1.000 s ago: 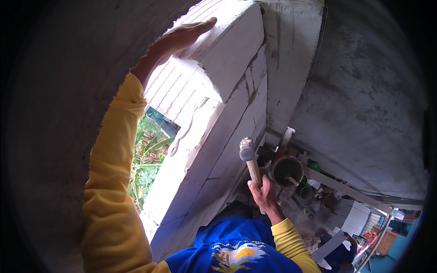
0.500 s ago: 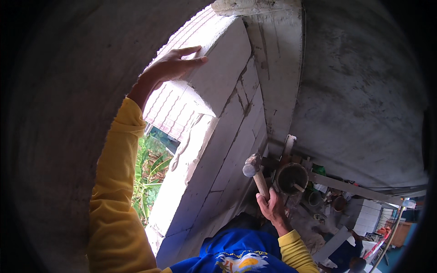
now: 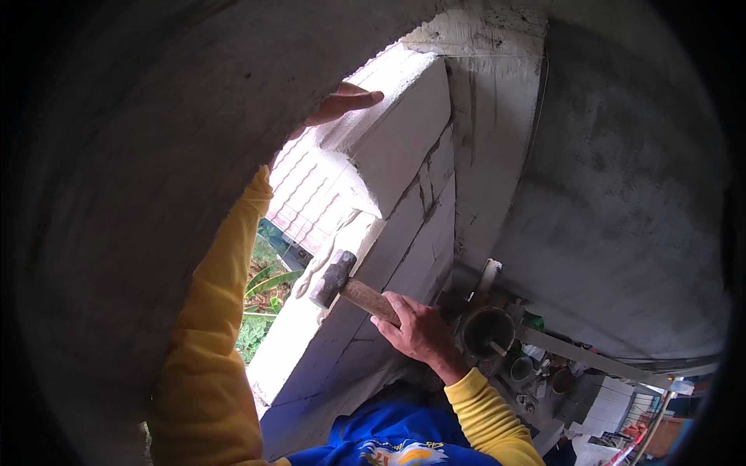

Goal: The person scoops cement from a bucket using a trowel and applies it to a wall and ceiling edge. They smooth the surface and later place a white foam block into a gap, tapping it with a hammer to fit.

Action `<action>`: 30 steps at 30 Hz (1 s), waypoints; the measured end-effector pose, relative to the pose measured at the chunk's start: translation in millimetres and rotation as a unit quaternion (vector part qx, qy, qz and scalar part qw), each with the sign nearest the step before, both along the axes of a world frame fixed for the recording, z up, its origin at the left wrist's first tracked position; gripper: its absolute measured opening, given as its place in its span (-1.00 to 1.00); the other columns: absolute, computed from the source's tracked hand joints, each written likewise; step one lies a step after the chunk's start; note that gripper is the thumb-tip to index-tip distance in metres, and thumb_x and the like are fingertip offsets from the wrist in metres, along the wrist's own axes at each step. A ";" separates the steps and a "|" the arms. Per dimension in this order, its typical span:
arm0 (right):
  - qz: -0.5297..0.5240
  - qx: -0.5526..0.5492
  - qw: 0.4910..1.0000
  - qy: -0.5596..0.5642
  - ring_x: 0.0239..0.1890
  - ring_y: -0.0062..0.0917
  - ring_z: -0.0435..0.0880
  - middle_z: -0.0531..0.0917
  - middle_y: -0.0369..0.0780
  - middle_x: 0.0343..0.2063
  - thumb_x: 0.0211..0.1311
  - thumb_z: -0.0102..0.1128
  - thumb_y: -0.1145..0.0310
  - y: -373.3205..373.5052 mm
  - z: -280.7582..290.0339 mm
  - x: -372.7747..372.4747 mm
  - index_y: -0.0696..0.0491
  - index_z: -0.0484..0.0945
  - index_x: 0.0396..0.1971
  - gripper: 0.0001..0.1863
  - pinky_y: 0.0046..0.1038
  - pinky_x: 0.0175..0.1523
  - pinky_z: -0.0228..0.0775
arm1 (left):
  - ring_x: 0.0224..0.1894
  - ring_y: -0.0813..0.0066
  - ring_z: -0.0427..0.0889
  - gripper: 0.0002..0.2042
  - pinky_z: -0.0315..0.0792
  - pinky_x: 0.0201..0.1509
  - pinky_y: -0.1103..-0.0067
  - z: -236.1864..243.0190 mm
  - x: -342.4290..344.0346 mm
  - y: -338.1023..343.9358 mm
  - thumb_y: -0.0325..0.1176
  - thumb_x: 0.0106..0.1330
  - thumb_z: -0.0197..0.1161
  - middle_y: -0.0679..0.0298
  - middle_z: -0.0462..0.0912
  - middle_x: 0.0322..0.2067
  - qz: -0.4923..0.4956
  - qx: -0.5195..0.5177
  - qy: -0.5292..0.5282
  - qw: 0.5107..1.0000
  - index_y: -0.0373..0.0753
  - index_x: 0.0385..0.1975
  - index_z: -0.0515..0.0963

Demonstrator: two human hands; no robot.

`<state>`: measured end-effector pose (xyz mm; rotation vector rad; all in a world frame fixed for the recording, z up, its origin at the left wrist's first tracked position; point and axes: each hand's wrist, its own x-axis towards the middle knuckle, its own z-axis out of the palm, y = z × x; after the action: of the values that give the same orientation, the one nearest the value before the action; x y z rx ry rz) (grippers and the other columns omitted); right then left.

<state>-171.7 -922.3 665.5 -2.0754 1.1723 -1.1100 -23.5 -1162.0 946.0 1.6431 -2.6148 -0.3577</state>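
Note:
A short-handled sledge hammer (image 3: 348,287) is gripped around its wooden handle by my right hand (image 3: 418,328). Its dark metal head hangs over the ledge of a pale block wall (image 3: 291,342), near a squeezed line of mortar (image 3: 320,266). Higher up, a large white block (image 3: 404,128) sits on the wall beside the concrete post. My left hand (image 3: 343,105) is at this block's outer upper edge, thumb stretched out. A dark concrete edge in front hides part of that hand and wrist.
A concrete post (image 3: 497,147) and grey wall (image 3: 614,171) rise at the right. Below stand a round bucket (image 3: 488,332) with a stick-like handle in it, smaller pails and a long plank (image 3: 594,356). Outside the opening are a ridged roof (image 3: 299,182) and plants (image 3: 260,326).
My right hand has raised the hammer up and left, over the wall ledge. The view has shifted, and the concrete edge now covers more of my left hand.

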 end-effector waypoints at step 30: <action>-0.109 0.156 0.976 -0.102 -0.44 0.03 0.70 0.66 0.04 -0.46 0.33 0.41 0.20 53.0 -36.9 -74.7 0.24 0.58 -0.12 -0.60 -0.15 -0.35 0.55 | 0.67 0.12 -0.10 -0.13 -0.19 0.71 0.24 -52.6 -30.5 -287.8 0.37 0.59 -0.32 0.00 -0.03 0.62 0.088 0.147 0.314 0.934 -0.31 0.57 0.15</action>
<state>-246.5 -869.3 628.6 -1.5874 1.3947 -1.1244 -54.0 -1449.8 893.4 1.4821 -1.9922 -1.0994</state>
